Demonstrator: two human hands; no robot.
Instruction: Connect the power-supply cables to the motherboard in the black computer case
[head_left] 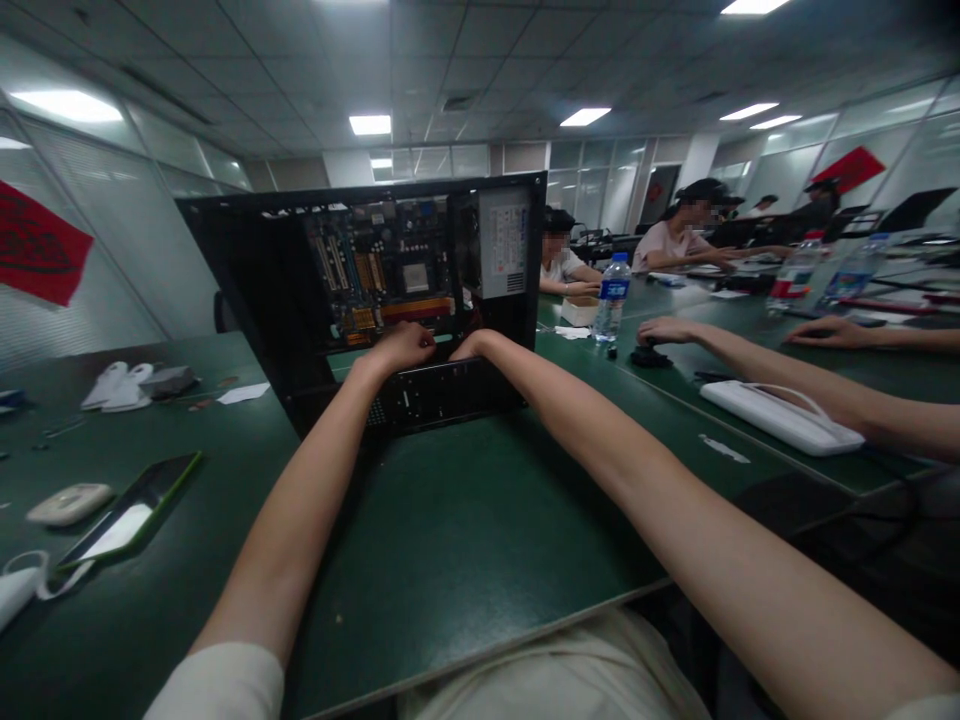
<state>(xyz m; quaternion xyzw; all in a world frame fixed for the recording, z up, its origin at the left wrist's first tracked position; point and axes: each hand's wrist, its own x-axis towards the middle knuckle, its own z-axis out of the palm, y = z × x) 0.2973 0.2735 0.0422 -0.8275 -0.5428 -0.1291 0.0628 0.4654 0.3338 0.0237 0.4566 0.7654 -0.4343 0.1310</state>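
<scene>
An open black computer case (255, 290) stands on the green table in front of me, its inside facing me. Within it show a motherboard (416, 275) with several slots and, at the upper right, a grey power supply (508, 245). My left hand (403, 348) is closed at the lower part of the case, just below the board, its fingers curled; what they hold, if anything, is hidden. Beside it, my right hand (471, 346) reaches behind the near rim of the case with the wrist bent. Its fingers are out of sight.
A phone (135, 510) and a cream rounded case (69, 504) lie on the left. To the right stand a water bottle (613, 300), a small box (580, 310) and a white power strip (780, 415). A neighbour's hand (667, 330) rests near it; other people sit farther back.
</scene>
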